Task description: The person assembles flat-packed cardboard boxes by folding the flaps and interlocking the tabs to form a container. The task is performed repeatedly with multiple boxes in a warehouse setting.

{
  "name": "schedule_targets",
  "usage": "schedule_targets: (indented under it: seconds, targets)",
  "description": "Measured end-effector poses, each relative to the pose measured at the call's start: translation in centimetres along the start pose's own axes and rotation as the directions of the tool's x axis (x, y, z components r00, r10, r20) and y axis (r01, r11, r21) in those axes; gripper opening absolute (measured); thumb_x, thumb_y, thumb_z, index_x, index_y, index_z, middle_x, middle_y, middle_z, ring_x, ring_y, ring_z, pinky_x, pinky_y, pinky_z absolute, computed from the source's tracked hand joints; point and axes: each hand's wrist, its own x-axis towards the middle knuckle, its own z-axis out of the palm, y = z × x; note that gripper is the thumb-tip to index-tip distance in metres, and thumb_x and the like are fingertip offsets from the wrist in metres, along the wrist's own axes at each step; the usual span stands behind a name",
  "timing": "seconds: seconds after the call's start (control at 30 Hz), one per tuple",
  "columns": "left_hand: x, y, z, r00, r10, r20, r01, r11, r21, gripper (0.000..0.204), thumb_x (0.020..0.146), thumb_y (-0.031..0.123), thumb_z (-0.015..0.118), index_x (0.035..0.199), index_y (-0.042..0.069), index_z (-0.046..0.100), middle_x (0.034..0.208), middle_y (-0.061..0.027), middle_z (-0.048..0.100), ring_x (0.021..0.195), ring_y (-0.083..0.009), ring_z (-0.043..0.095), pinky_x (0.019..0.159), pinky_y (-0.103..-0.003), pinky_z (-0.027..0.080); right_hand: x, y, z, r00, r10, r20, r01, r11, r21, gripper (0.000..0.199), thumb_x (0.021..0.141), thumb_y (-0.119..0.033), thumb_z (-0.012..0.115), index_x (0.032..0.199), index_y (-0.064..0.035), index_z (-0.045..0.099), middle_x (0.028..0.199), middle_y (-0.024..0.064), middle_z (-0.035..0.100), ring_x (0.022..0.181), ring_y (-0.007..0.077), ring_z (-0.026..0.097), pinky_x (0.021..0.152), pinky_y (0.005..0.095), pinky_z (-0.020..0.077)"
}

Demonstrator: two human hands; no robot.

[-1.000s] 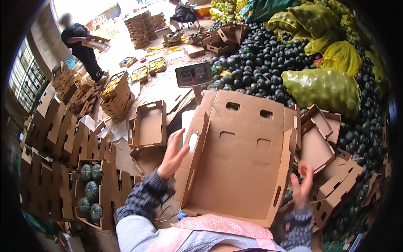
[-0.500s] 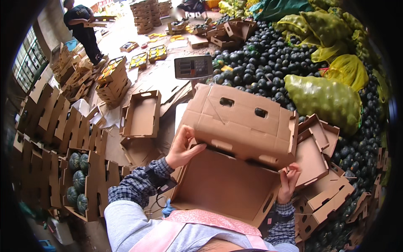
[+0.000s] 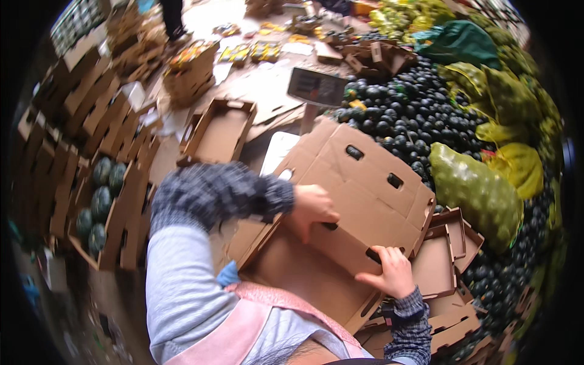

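Note:
A brown cardboard box [image 3: 371, 191] with oval hand holes lies tilted in front of me, its broad panel facing up. Below its near side is an open cardboard tray [image 3: 292, 258], bare inside where it shows. My left hand [image 3: 313, 210] reaches across from the left and closes on the box's near wall, beside one hand hole; its fingertips are partly hidden. At the wall's other hand hole, my right hand [image 3: 392, 271] grips with the thumb below and the fingers over the edge. A scale display [image 3: 316, 87] stands beyond the box.
Stacked cardboard trays [image 3: 109, 121] line the left, one holding green pumpkins [image 3: 100, 204]. Another tray [image 3: 222, 131] lies ahead. A heap of dark round squashes [image 3: 395, 103] and a filled mesh sack [image 3: 477, 188] lie at the right, with loose trays [image 3: 435, 261] nearby. A person's legs [image 3: 173, 18] show far left.
Both hands have moved inward from the box's near corners onto its near wall by the hand holes. My left forearm now lies more across. The view has shifted, and the box appears more tilted.

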Motion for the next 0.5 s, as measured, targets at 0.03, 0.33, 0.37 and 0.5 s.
schedule_targets:
  seconds: [0.03, 0.33, 0.37, 0.5]
  targets:
    - [0.7, -0.7, 1.4, 0.999, 0.046, -0.023, -0.044, 0.996, 0.075, 0.049, 0.068, 0.038, 0.076, 0.102, 0.01, 0.055, 0.079, -0.0119, 0.065, 0.073, -0.0338, 0.066, 0.062, -0.044, 0.052, 0.5, 0.7, 1.0, 0.999, 0.041, 0.007, -0.039, 0.992, -0.121, 0.043, 0.07, -0.035, 0.079, 0.095, -0.0054, 0.06, 0.086, 0.0113, 0.062, 0.086, 0.0285, 0.06, 0.076, 0.0402, 0.0464]
    - [-3.8, 2.5, 1.9, 0.926, -0.234, -0.296, 0.283, 0.95, 0.135, 0.016, 0.085, 0.013, 0.053, 0.099, 0.007, 0.055, 0.078, -0.0101, 0.064, 0.069, -0.0286, 0.068, 0.053, -0.037, 0.054, -2.2, 0.1, 2.7, 0.781, 0.489, -0.388, -0.172, 0.766, 0.619, 0.057, 0.078, -0.029, 0.076, 0.12, -0.0034, 0.048, 0.111, 0.0132, 0.057, 0.1, 0.0255, 0.055, 0.089, 0.0413, 0.0424]
    - [-6.8, 1.8, 1.6, 0.859, -0.333, -0.389, 0.36, 0.933, -0.002, 0.017, 0.084, 0.012, 0.053, 0.101, 0.008, 0.055, 0.079, -0.0092, 0.064, 0.071, -0.0286, 0.068, 0.053, -0.036, 0.054, -3.3, -0.3, 3.2, 0.575, 0.696, -0.43, 0.006, 0.521, 0.853, 0.075, 0.081, -0.031, 0.077, 0.137, -0.0025, 0.037, 0.126, 0.016, 0.052, 0.113, 0.0267, 0.053, 0.097, 0.0416, 0.0411]
    - [-23.3, -5.0, -1.3, 0.194, -0.789, -0.583, 0.934, 0.33, -0.137, 0.027, 0.083, 0.015, 0.069, 0.104, 0.007, 0.056, 0.075, -0.0184, 0.063, 0.067, -0.0371, 0.064, 0.053, -0.041, 0.051, -9.2, 0.2, 11.4, 0.649, 0.758, 0.064, -0.254, 0.137, 0.958, 0.079, 0.079, -0.003, 0.076, 0.143, -0.0002, 0.03, 0.136, 0.0132, 0.047, 0.126, 0.0236, 0.045, 0.107, 0.0379, 0.0363]
